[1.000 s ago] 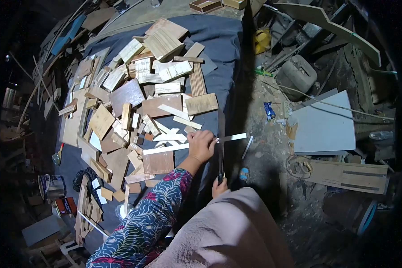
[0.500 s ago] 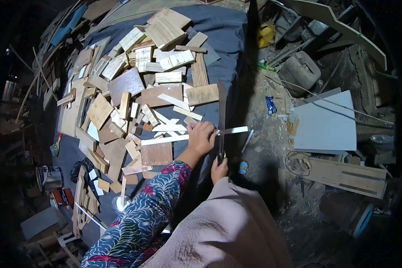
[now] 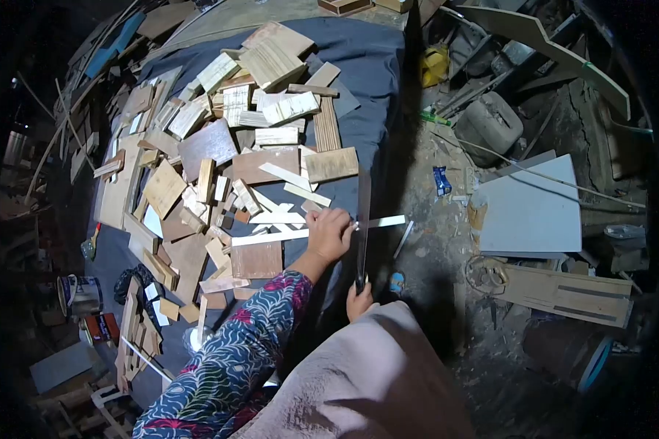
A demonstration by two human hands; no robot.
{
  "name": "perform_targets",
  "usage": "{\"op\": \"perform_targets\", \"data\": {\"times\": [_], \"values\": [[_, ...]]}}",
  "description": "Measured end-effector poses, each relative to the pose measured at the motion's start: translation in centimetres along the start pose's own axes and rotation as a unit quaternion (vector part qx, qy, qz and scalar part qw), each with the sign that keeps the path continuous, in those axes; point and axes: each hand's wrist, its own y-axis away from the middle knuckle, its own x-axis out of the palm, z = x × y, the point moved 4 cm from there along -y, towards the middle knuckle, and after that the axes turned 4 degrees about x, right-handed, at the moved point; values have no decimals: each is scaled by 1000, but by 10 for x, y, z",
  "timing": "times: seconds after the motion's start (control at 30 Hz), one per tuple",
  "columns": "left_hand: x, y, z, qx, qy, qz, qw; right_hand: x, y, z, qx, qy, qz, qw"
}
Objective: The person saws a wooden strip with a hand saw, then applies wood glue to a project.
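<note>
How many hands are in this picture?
2. The left hand holds the white strip; the right hand, nearer the bottom of the picture, grips the saw by its handle. I see no others, though the dark edges could hide things.

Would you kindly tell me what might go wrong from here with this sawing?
The bare left hand grips the white strip right beside the saw, so if the blade jumps, it might nick the fingers.

The strip's far end juts past the edge of the cloth-covered surface with no visible support, so it could flex, splinter or drop to the floor.
</note>
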Motion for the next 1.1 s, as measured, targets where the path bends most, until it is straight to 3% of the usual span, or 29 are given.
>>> {"op": "perform_targets", "data": {"times": [0.03, 0.07, 0.13, 0.27, 0.3, 0.33, 0.4, 0.43, 0.53, 0.57, 0.6, 0.67, 0.73, 0.8, 0.97, 1.0, 1.1], "values": [[0, 1, -1, 23, -4, -48, 999, 0, -16, 15, -43, -43, -21, 998], [0, -1, -1, -2, -2, -17, 1000, -6, -31, 39, -21, -73, 13, 997], [-4, -2, -3, 0, 5, -15, 1000, 4, -41, 36, 6, -8, 43, 999], [-3, -7, -2, 10, 3, -20, 1000, -2, -2, 4, 11, 5, -3, 1000], [-4, -7, -3, 13, -1, -23, 1000, -6, -1, 6, -1, -12, 10, 1000], [-3, -2, -3, 10, -4, -18, 1000, -4, -5, 11, -46, -52, -39, 997], [0, -1, 0, 4, -2, -16, 1000, -8, -31, 49, 2, -78, 8, 997], [0, 0, -2, 2, -2, -12, 1000, -4, -42, 54, 23, -16, 35, 999], [-4, -2, -2, 11, -9, -25, 1000, -5, -22, 40, 29, -1, 16, 999], [-3, -1, -3, 17, -6, -33, 999, -8, -5, 28, -7, 18, -63, 998], [-4, -6, -2, 25, -7, -42, 999, -2, 0, 3, 31, 34, -21, 999], [0, -1, -1, 13, -19, -30, 999, -7, -16, 17, -9, -21, -11, 1000], [0, -1, -3, -3, -13, -4, 1000, -15, -45, 56, 53, 35, 69, 996], [-2, -1, -1, 12, 7, -36, 999, -13, -40, 58, 2, 8, 6, 1000], [-1, 0, 0, 3, 1, -17, 1000, -12, -13, 17, 13, 24, 28, 999], [0, 2, -2, -2, 6, -13, 1000, -13, -17, 28, 3, 3, -1, 1000], [-2, -1, -1, 0, 8, -29, 1000, -20, -40, 66, 22, 43, 45, 998]]}}
